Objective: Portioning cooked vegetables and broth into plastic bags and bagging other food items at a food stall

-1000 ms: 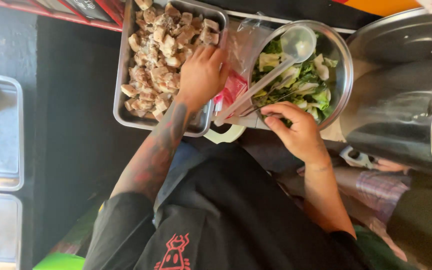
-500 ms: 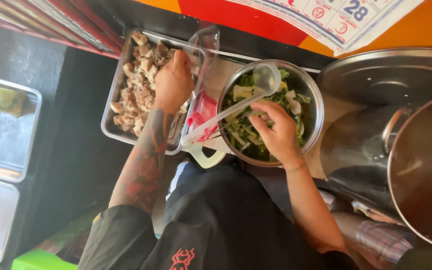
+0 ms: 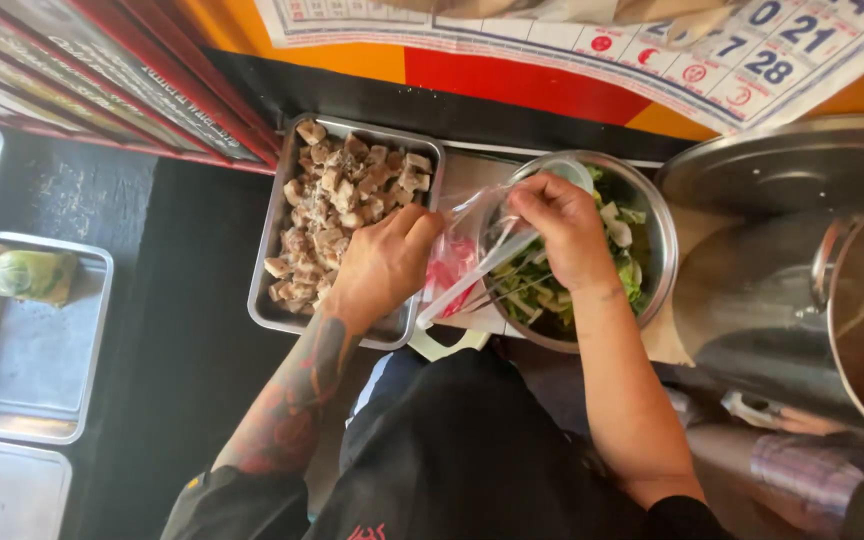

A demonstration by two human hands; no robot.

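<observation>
Two hands at work | my left hand pinches the clear plastic bag open, right of the meat tray | my right hand grips the ladle, handle slanting near-left, over the greens bowl.

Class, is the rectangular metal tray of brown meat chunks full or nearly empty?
Nearly full: brown chunks cover most of the rectangular metal tray, with bare metal only along its near edge by the left hand.

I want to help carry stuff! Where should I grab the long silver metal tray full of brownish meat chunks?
Grip the silver metal tray by its raised rim at both short ends, from outside. The left hand covers its near right corner, and the meat chunks fill the middle, so keep it level.
</observation>
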